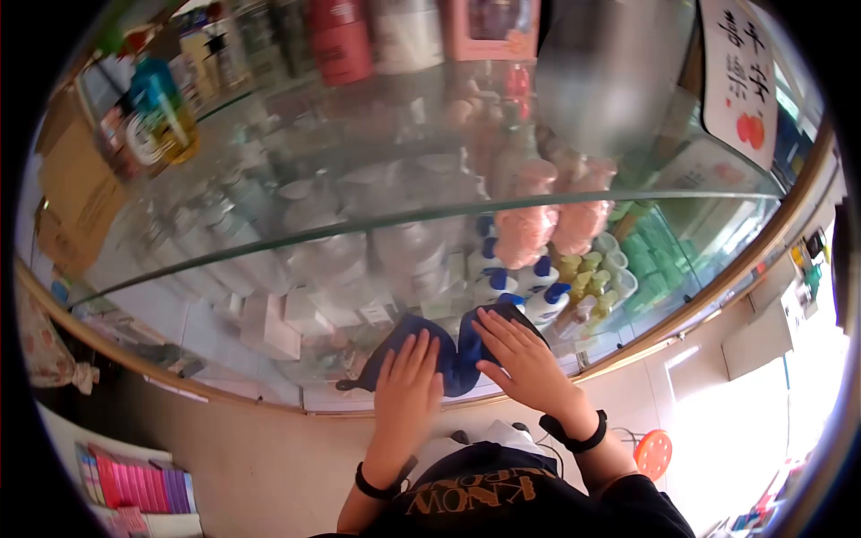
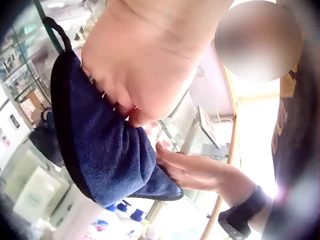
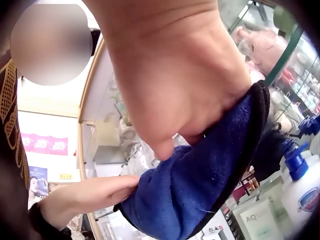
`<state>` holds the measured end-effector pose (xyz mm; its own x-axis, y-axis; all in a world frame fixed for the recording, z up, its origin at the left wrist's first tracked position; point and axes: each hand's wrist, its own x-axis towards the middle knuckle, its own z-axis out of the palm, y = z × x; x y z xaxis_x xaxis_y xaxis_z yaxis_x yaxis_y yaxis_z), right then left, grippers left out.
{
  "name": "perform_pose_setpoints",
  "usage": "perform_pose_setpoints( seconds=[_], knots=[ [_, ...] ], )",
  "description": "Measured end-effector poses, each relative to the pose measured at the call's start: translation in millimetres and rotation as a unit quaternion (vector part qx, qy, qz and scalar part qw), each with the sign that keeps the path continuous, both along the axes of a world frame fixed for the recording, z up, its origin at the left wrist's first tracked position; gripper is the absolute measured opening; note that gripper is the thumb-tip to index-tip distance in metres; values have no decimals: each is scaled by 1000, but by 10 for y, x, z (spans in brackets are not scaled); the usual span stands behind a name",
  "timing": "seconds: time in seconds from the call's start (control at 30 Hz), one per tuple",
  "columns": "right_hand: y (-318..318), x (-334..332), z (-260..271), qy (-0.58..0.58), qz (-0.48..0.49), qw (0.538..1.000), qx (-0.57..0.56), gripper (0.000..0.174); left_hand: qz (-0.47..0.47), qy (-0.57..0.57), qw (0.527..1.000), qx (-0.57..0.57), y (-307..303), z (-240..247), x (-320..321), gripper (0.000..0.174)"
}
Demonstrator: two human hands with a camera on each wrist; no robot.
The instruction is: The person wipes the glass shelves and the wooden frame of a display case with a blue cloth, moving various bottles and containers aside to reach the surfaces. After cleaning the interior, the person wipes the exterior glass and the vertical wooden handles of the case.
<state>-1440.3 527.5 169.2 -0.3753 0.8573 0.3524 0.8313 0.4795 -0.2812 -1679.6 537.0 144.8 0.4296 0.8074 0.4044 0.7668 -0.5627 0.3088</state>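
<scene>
A dark blue cloth (image 1: 458, 363) with black edging and a small loop spans both hands above the glass near the counter's front edge, sagging into folds between them. My left hand (image 1: 408, 384) grips its left part, fingers laid over it; in the left wrist view these fingers are partly hidden behind the blue fabric (image 2: 102, 150). My right hand (image 1: 527, 359) holds the other side with fingers spread across it. The right wrist view shows that thumb (image 3: 164, 148) at the upper border of the cloth (image 3: 187, 185).
A long glass edge (image 1: 395, 220) crosses beyond the hands. White pump bottles (image 1: 543, 303) with blue tops, pink bottles (image 1: 526, 235) and pale boxes (image 1: 269, 325) stand in the display. Wooden trim (image 1: 269, 405) borders the counter; a red stool (image 1: 653, 454) stands to the right.
</scene>
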Motion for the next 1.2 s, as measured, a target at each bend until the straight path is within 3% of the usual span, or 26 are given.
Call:
perform_pose_setpoints(
  seconds=[0.07, 0.23, 0.4, 0.63, 0.7, 0.73, 0.77, 0.83, 0.9, 0.93, 0.97, 1.03, 1.07, 1.13, 1.2],
  knots=[
    [-72, 153, 4, 17, -20, 1000, -3, 57, -24, 1, 1000, -4, -26, 38, 147, 47],
    [-315, 724, -62, 84, -128, 988, -1, 53, -97, 23, 995, -4, 28, 83, 517, 47],
    [-524, 1461, -288, 128, -318, 936, 82, 51, -174, 8, 985, 19, 130, 48, 1210, 52],
    [-499, 2501, -445, 103, -432, 881, 160, 42, -201, 14, 976, 78, 320, -67, 2480, 61],
    [-500, 2618, -479, 215, -449, 840, 215, 38, -202, 16, 976, 81, 354, -102, 2727, 62],
    [-489, 2613, -509, 166, -476, 813, 290, 27, -202, 17, 976, 80, 372, -114, 2832, 62],
    [-460, 2594, -600, 164, -475, 813, 294, 27, -201, 17, 976, 80, 398, -115, 2935, 62],
    [-418, 2571, -960, 393, -548, 686, 273, 23, -203, 12, 976, 80, 388, -138, 3034, 61],
    [-350, 2703, -1375, 553, -444, 672, 212, 26, -211, 23, 974, 79, 367, -114, 3117, 61],
    [-360, 2583, -1210, 666, -410, 608, 137, 31, -209, 33, 975, 74, 359, -116, 3162, 61],
    [-224, 2521, -1244, 746, -397, 518, 132, 43, -201, 31, 976, 72, 351, -109, 3216, 61],
    [-256, 2550, -972, 890, -234, 379, 101, 55, -229, 19, 970, 74, 329, -103, 3286, 62],
    [-304, 2578, -932, 890, -231, 381, 94, 55, -233, 24, 969, 71, 315, -98, 3318, 63],
    [-380, 2666, -904, 925, 58, 375, 25, 61, -229, 37, 970, 67, 283, -75, 3330, 63],
    [-319, 2588, -905, 934, 62, 351, 29, 61, -221, 37, 973, 62, 249, -73, 3304, 63]
  ],
)
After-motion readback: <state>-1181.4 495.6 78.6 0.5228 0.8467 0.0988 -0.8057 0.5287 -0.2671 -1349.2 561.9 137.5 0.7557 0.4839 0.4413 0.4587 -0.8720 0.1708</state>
